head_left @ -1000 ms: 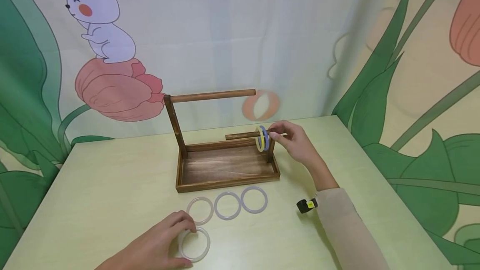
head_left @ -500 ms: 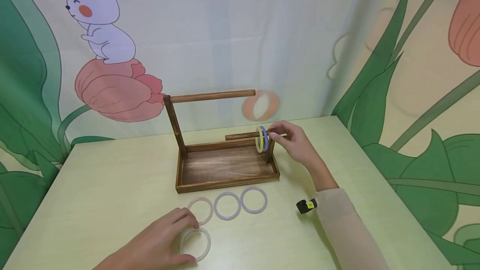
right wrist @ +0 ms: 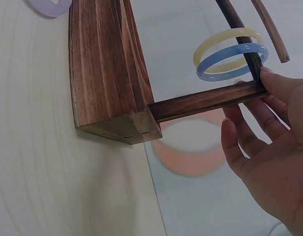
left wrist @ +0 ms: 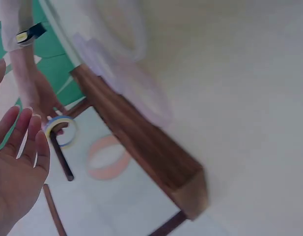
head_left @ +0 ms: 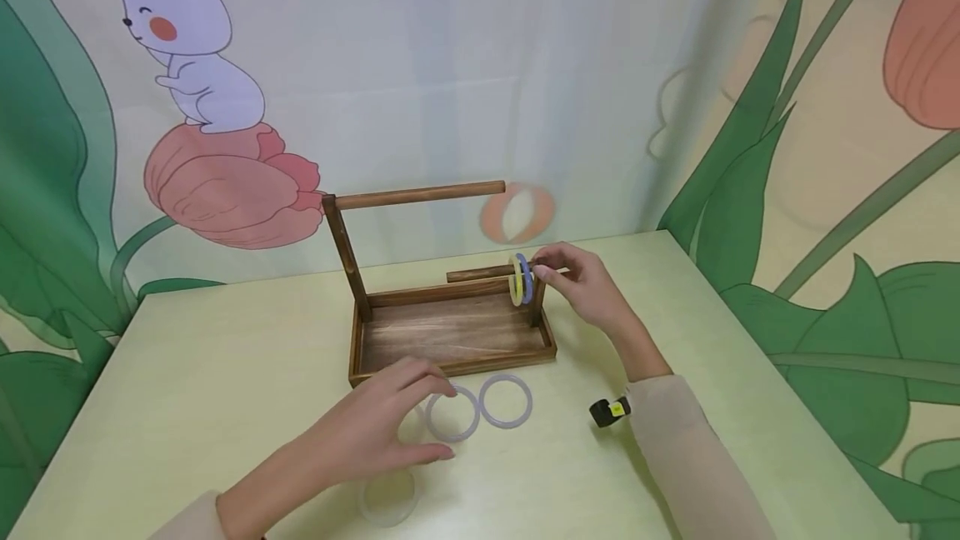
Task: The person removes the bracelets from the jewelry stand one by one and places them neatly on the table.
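My right hand (head_left: 588, 286) pinches the top of the short post of a dark wooden bracelet stand (head_left: 480, 366), thumb on the near side and fingers behind. Around the stand's lower rod, beside that post, hang a blue bangle (right wrist: 205, 73) and a yellow bangle (right wrist: 210, 42). My left hand (head_left: 375, 427) hovers over the table before the stand, fingers and thumb spread with nothing between them. Just past its fingertips lies a pale lilac bangle (head_left: 453, 439), with another lilac bangle (head_left: 507, 425) to its right. Below the hand shows a whitish bangle (head_left: 387, 523); a pinkish one is mostly hidden.
A longer upper rod (head_left: 420, 195) juts rightward from the stand's tall left post (head_left: 345, 252). Behind the table (head_left: 240, 340) hangs a printed cloth backdrop (head_left: 420, 65). A small black device (head_left: 602, 412) sits at my right sleeve.
My left hand has moved away from the whitish bangle, forward and right over the pinkish one to the lilac bangle. My right hand keeps its hold on the post.
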A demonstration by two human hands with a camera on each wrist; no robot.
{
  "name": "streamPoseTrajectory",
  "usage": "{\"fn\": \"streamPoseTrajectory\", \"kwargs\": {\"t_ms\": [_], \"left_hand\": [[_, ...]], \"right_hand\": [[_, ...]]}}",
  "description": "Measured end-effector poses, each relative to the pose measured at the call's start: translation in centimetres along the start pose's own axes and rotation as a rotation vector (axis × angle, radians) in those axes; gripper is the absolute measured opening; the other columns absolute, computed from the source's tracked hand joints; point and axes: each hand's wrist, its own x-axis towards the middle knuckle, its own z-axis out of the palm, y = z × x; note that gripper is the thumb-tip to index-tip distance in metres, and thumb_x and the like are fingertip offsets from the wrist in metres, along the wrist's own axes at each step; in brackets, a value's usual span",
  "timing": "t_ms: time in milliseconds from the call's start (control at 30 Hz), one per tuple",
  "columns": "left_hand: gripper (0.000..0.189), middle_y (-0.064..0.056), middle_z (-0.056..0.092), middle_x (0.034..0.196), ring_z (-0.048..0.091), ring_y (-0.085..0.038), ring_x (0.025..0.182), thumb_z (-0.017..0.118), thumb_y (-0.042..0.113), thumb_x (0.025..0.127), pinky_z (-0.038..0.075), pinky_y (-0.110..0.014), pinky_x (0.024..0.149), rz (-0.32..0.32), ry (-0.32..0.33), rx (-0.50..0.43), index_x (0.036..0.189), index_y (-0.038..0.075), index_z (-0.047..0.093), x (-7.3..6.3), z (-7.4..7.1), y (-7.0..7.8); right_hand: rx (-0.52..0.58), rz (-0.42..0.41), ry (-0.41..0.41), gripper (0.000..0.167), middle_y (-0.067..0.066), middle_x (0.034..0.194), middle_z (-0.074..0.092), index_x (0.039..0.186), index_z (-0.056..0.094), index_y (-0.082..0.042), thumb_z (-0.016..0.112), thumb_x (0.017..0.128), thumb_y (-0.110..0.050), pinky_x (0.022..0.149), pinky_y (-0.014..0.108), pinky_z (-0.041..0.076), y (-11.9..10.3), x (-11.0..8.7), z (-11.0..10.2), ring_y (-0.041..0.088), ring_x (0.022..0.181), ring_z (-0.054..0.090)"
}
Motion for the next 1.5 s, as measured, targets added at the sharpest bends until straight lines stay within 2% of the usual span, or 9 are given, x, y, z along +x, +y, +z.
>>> {"fn": "streamPoseTrajectory", "kwargs": {"t_ms": [200, 267, 433, 567, 833, 1000, 1133, 1333, 1500], "left_hand": [[0.059, 0.006, 0.063, 0.127, 0.062, -0.014, 0.118, 0.09, 0.047, 0.084, 0.055, -0.035, 0.099, 0.034, 0.035, 0.034, 0.13, 0.017, 0.067, 5.1, -0.3, 0.4], [0.061, 0.004, 0.063, 0.128, 0.061, -0.015, 0.118, 0.089, 0.047, 0.086, 0.054, -0.034, 0.1, 0.024, 0.047, 0.036, 0.132, 0.014, 0.066, 6.5, -0.5, 0.3], [0.062, 0.0, 0.062, 0.131, 0.058, -0.016, 0.122, 0.089, 0.042, 0.087, 0.051, -0.035, 0.104, -0.034, 0.097, -0.051, 0.135, 0.01, 0.066, 9.8, -1.0, 0.0], [0.059, -0.001, 0.062, 0.131, 0.058, -0.017, 0.125, 0.089, 0.037, 0.089, 0.051, -0.034, 0.105, -0.077, 0.138, -0.115, 0.136, 0.011, 0.065, 11.8, -0.8, -0.7], [0.068, -0.004, 0.059, 0.138, 0.057, -0.024, 0.125, 0.09, 0.036, 0.088, 0.051, -0.039, 0.104, -0.137, 0.182, -0.027, 0.142, 0.006, 0.061, 13.8, 0.8, -2.9], [0.071, -0.002, 0.059, 0.141, 0.057, -0.024, 0.128, 0.088, 0.043, 0.089, 0.05, -0.043, 0.104, -0.209, 0.16, -0.004, 0.144, 0.008, 0.06, 14.5, 2.0, -4.1], [0.071, -0.001, 0.06, 0.14, 0.059, -0.024, 0.127, 0.087, 0.047, 0.088, 0.05, -0.046, 0.103, -0.233, 0.174, 0.01, 0.144, 0.011, 0.061, 15.1, 2.7, -4.6], [0.075, -0.003, 0.06, 0.143, 0.06, -0.025, 0.128, 0.086, 0.047, 0.089, 0.052, -0.047, 0.102, -0.236, 0.143, 0.023, 0.149, 0.012, 0.058, 16.5, 3.4, -4.6], [0.073, -0.004, 0.062, 0.139, 0.065, -0.024, 0.116, 0.087, 0.046, 0.088, 0.055, -0.042, 0.097, -0.198, 0.131, 0.065, 0.146, 0.009, 0.06, 16.7, 3.9, -4.9]], "right_hand": [[-0.008, -0.01, 0.016, 0.022, 0.013, 0.111, 0.073, 0.122, 0.069, -0.004, 0.067, 0.107, -0.019, 0.086, 0.03, 0.055, 0.3, -0.1, -0.2, 0.024, 0.101, 0.066], [-0.003, -0.012, 0.013, 0.022, 0.014, 0.111, 0.073, 0.123, 0.069, -0.003, 0.067, 0.107, -0.018, 0.087, 0.031, 0.055, 0.3, -0.2, -0.3, 0.025, 0.102, 0.067], [0.003, -0.017, 0.011, 0.021, 0.015, 0.112, 0.073, 0.123, 0.069, -0.002, 0.066, 0.107, -0.015, 0.087, 0.03, 0.054, 0.3, -0.3, -0.2, 0.028, 0.103, 0.067], [0.002, 0.0, 0.01, 0.021, 0.019, 0.114, 0.072, 0.125, 0.068, 0.001, 0.064, 0.107, -0.01, 0.086, 0.029, 0.054, 0.3, -0.3, -0.1, 0.033, 0.105, 0.066], [-0.008, -0.001, -0.01, 0.022, 0.021, 0.114, 0.072, 0.126, 0.066, 0.005, 0.063, 0.107, -0.007, 0.087, 0.031, 0.055, 0.3, 0.1, 0.2, 0.044, 0.108, 0.066], [-0.002, -0.008, -0.007, 0.022, 0.016, 0.114, 0.073, 0.125, 0.068, -0.001, 0.065, 0.107, -0.014, 0.089, 0.033, 0.055, 0.3, 0.0, -0.1, 0.037, 0.107, 0.067], [-0.01, -0.021, -0.022, 0.022, 0.012, 0.113, 0.074, 0.124, 0.069, -0.005, 0.066, 0.107, -0.019, 0.092, 0.043, 0.056, 0.4, 0.1, -0.2, 0.03, 0.106, 0.068], [-0.015, -0.026, -0.02, 0.022, 0.012, 0.114, 0.073, 0.125, 0.069, -0.006, 0.066, 0.107, -0.019, 0.092, 0.045, 0.057, 0.3, 0.1, -0.2, 0.028, 0.105, 0.068], [-0.018, -0.011, -0.019, 0.022, 0.016, 0.114, 0.073, 0.127, 0.068, -0.002, 0.064, 0.108, -0.013, 0.09, 0.041, 0.056, 0.0, 0.2, -0.2, 0.034, 0.106, 0.067]]}}
